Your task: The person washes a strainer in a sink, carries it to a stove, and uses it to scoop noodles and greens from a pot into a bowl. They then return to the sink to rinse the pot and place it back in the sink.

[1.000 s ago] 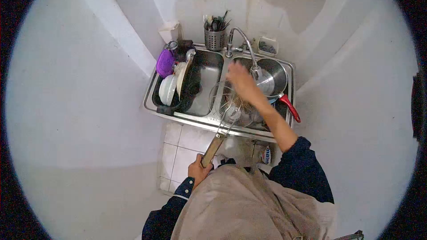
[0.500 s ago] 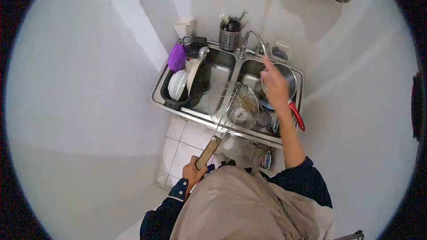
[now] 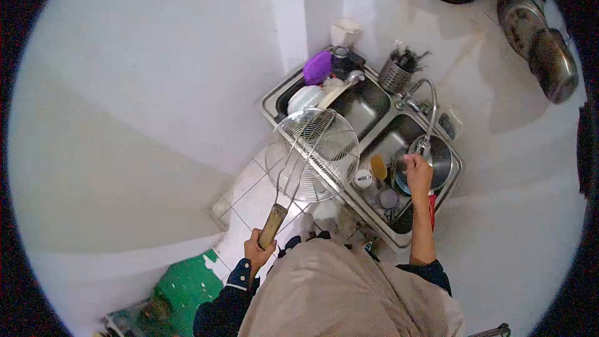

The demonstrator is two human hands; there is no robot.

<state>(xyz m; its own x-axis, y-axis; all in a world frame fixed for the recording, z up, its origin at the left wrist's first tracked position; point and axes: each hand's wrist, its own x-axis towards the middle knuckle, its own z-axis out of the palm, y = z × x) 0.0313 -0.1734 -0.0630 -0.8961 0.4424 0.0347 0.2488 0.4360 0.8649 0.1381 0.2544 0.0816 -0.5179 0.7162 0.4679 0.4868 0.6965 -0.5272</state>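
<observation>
My left hand (image 3: 258, 251) is wrapped around the wooden handle (image 3: 273, 226) of a large round wire strainer (image 3: 318, 178). The strainer's basket hangs across the sink's front edge, partly over the left basin and partly over the floor. Over the right basin, my right hand (image 3: 418, 175) has its fingers curled at the lower end of the faucet spout (image 3: 432, 112). A metal pan (image 3: 442, 161) lies beneath that hand, its red handle (image 3: 432, 207) partly hidden by my forearm. A yellow sponge (image 3: 378, 167) and a white round item (image 3: 362, 178) are left of the pan.
The double sink (image 3: 380, 132) holds white dishes (image 3: 304, 98) and a purple item (image 3: 318, 67) at its left. A perforated utensil holder (image 3: 394, 77) stands behind it. Metal pans (image 3: 552, 65) hang on the wall at upper right. White tiles (image 3: 249, 196) and a green patch (image 3: 190, 290) show on the floor.
The view has turned, so the sink appears further right and tilted. The strainer has moved left off the right basin. My right hand has closed at the spout's end.
</observation>
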